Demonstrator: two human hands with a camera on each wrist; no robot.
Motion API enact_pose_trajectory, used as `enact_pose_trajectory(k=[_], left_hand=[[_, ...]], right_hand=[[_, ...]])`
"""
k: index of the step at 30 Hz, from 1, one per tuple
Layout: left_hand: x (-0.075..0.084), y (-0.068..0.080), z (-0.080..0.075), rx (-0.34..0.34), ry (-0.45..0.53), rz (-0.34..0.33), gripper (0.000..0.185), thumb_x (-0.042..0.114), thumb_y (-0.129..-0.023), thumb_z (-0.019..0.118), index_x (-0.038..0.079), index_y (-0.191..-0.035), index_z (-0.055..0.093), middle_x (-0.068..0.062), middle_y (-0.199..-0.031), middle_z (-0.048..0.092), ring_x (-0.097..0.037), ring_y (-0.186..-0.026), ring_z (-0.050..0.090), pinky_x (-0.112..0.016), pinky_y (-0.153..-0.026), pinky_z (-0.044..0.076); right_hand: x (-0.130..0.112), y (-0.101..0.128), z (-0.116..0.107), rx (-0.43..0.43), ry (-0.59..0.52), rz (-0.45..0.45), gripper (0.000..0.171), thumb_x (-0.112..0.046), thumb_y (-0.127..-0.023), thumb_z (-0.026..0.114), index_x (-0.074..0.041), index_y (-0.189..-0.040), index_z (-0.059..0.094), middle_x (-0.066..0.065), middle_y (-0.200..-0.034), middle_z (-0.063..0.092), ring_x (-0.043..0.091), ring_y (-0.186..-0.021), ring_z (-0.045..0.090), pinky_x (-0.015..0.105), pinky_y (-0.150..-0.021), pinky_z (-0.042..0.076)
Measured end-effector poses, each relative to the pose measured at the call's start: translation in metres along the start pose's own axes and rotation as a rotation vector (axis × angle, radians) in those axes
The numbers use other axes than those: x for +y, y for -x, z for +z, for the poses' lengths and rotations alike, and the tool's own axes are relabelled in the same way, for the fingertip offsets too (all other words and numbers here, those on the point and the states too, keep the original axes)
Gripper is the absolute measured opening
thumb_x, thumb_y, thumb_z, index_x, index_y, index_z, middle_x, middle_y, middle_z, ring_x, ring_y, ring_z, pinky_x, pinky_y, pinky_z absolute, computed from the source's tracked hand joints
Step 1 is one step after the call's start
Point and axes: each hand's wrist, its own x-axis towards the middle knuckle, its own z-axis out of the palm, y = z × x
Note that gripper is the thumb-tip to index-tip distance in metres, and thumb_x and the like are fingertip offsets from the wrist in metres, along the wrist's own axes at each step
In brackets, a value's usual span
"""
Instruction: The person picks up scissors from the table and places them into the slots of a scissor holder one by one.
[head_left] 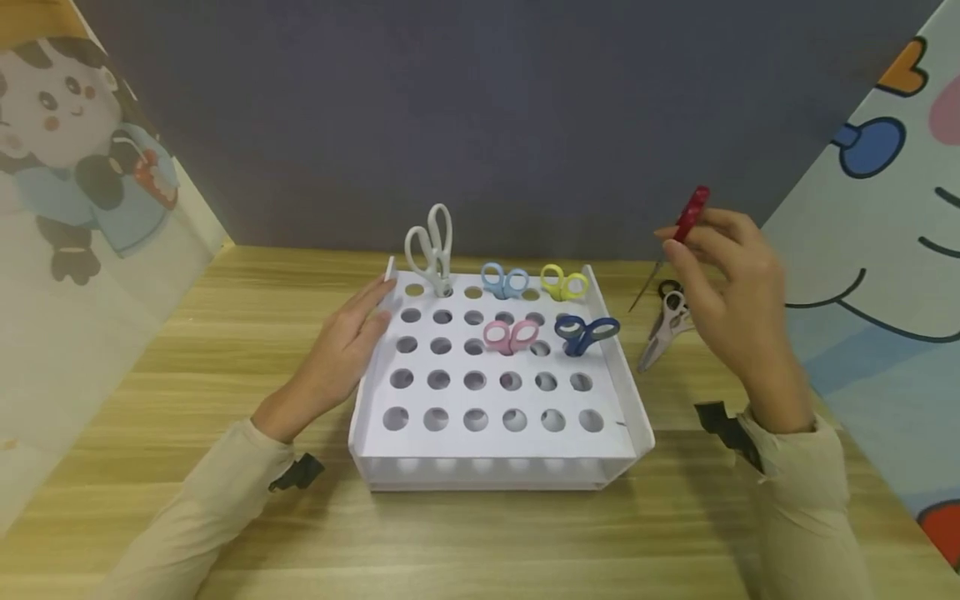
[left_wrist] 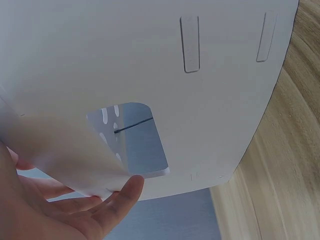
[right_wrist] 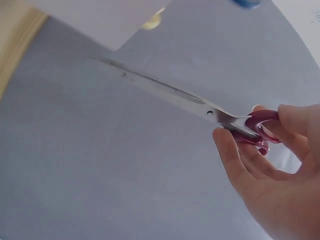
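Note:
A white rack with rows of round holes stands on the table. My left hand holds its left side panel, with fingers over the top edge; in the left wrist view one finger lies beside the panel's cutout. To the right of the rack, my right hand pinches scissors by their red handles, blades slanting down toward the rack; the right wrist view shows the blades closed. White scissors, light blue ones, yellow ones, pink ones and dark blue ones stand in holes.
Pale pink-handled scissors lie on the wooden table right of the rack, beside a black-handled pair partly hidden. A grey panel rises behind, with cartoon-printed walls at both sides.

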Motion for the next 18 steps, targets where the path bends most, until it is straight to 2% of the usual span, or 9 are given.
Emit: enact_pose_trajectory(k=[5, 11, 18], left_hand=[[0.001, -0.001, 0.000, -0.003, 0.000, -0.010, 0.047, 0.019, -0.106, 0.041, -0.001, -0.149, 0.041, -0.016, -0.160, 0.030, -0.036, -0.147, 0.026, -0.052, -0.122, 0.019], [0.004, 0.000, -0.001, -0.004, -0.001, -0.019, 0.047, 0.019, -0.106, 0.041, 0.000, -0.149, 0.042, -0.016, -0.160, 0.029, -0.037, -0.147, 0.026, -0.052, -0.122, 0.019], [0.005, 0.001, -0.001, -0.015, 0.001, -0.034, 0.048, 0.020, -0.106, 0.040, 0.001, -0.150, 0.040, -0.015, -0.161, 0.028, -0.034, -0.148, 0.025, -0.051, -0.122, 0.018]], right_hand=[[-0.021, -0.005, -0.002, 0.003, -0.023, -0.068, 0.013, -0.005, -0.093, 0.068, 0.004, -0.096, 0.076, 0.017, -0.110, 0.071, 0.030, -0.118, 0.058, 0.027, -0.101, 0.043], [-0.045, -0.016, -0.004, -0.083, -0.027, -0.129, 0.013, -0.004, -0.093, 0.067, 0.000, -0.102, 0.076, 0.014, -0.120, 0.066, 0.025, -0.118, 0.058, 0.019, -0.098, 0.042], [-0.067, -0.028, 0.002, -0.151, -0.092, -0.200, 0.015, 0.003, -0.088, 0.071, -0.001, -0.102, 0.076, 0.013, -0.120, 0.066, 0.025, -0.122, 0.057, 0.022, -0.100, 0.044]])
